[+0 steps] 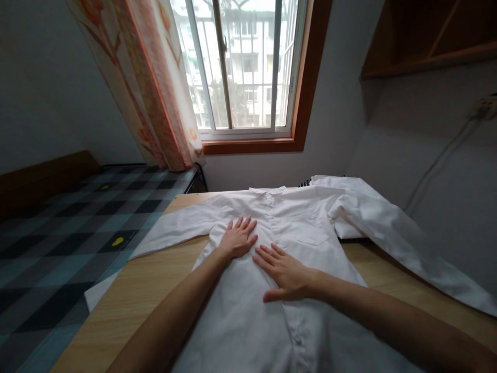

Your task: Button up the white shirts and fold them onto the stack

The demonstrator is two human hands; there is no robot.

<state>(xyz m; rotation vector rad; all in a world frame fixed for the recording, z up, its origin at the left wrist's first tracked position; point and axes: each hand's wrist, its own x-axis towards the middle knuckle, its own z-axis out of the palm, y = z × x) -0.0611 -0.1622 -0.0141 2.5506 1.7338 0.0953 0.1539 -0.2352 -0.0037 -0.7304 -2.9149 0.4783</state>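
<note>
A white long-sleeved shirt lies spread front side up on the wooden table, its collar toward the window. My left hand rests flat on the chest, left of the button strip, fingers apart. Lower and closer to the middle, my right hand lies palm down across the button strip, thumb spread away from the fingers. Neither hand grips anything. One sleeve reaches over the table's left edge; the other passes over a white folded pile at the right. A chest pocket shows right of the buttons.
A bed with a dark checked cover stands along the left side. Ahead is a barred window with a floral curtain. A wooden shelf hangs at the upper right, above a wall socket with a cable.
</note>
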